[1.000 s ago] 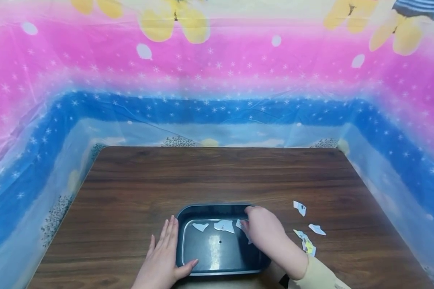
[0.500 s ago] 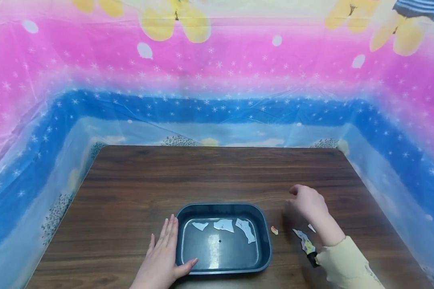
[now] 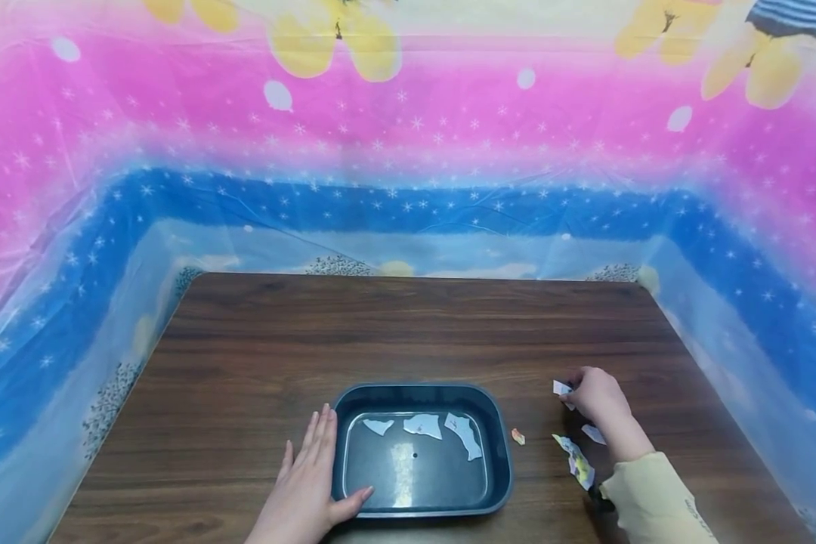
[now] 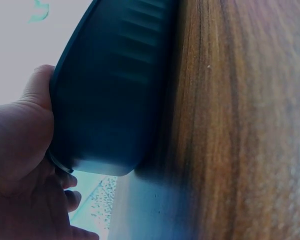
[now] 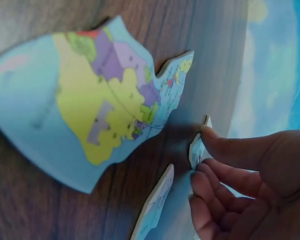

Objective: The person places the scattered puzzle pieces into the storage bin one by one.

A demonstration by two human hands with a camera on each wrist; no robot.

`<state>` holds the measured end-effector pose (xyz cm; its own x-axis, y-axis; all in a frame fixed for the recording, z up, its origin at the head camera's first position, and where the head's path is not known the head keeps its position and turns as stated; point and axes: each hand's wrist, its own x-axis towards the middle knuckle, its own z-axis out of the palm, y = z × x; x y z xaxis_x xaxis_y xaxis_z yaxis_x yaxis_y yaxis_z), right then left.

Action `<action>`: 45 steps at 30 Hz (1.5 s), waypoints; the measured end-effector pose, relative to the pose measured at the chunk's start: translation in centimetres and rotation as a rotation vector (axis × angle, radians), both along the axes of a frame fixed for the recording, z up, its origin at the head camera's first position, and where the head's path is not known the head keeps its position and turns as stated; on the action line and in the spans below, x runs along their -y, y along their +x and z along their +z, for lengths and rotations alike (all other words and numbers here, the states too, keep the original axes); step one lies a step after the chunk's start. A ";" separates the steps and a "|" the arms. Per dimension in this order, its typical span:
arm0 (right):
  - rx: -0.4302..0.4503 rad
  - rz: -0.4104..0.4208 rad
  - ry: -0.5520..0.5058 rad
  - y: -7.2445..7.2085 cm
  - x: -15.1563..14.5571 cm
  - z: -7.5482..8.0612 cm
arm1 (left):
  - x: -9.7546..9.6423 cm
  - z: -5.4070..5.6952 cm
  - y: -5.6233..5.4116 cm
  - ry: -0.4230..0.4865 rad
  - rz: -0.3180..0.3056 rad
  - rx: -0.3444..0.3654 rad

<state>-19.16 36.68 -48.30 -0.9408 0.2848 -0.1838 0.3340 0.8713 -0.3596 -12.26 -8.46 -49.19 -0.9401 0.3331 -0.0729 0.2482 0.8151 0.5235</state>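
My left hand point(image 3: 306, 472) lies along the left side of a dark blue plastic tray point(image 3: 505, 468), fingers straight and thumb at the near corner. In the left wrist view that thumb touches the rim of the tray point(image 4: 105, 110). To the tray's right, my right hand point(image 3: 598, 397) pinches a small pale map puzzle piece point(image 3: 561, 387). The right wrist view shows thumb and fingertips at the edges of this puzzle piece point(image 5: 196, 151). A larger yellow-and-blue map piece point(image 3: 576, 462) and a smaller pale piece point(image 3: 594, 433) lie below the hand.
Inside the tray, three pale pieces, a left one point(image 3: 378, 427), a middle one point(image 3: 423, 425) and a right one point(image 3: 464, 434), lie in a row. A tiny orange piece point(image 3: 518, 436) sits beside its right wall. Patterned cloth point(image 3: 408, 204) surrounds the brown wooden table point(image 3: 408, 325).
My right hand has let go of the right-hand piece in the tray, moved out to the right and taken hold of a small piece there. The left hand stays in place.
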 end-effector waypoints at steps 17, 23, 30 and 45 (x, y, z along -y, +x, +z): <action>-0.266 0.021 -0.125 1.4 6.4 3.9 | 0.0 0.3 0.3 0.029 0.002 -0.025; -0.385 0.088 -0.290 2.8 15.2 5.5 | -0.1 0.5 0.3 0.009 0.006 0.000; -0.208 0.391 -0.356 3.8 24.5 3.0 | 0.1 0.4 0.2 0.004 0.004 0.018; -0.052 0.533 -0.218 4.5 27.0 2.2 | -0.2 0.4 -0.1 -0.021 0.009 0.062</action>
<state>-14.69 9.72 -46.14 -0.9534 -0.2701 -0.1344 -0.1538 0.8184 -0.5537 -12.39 -8.27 -48.75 -0.9363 0.3229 -0.1379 0.2088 0.8278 0.5207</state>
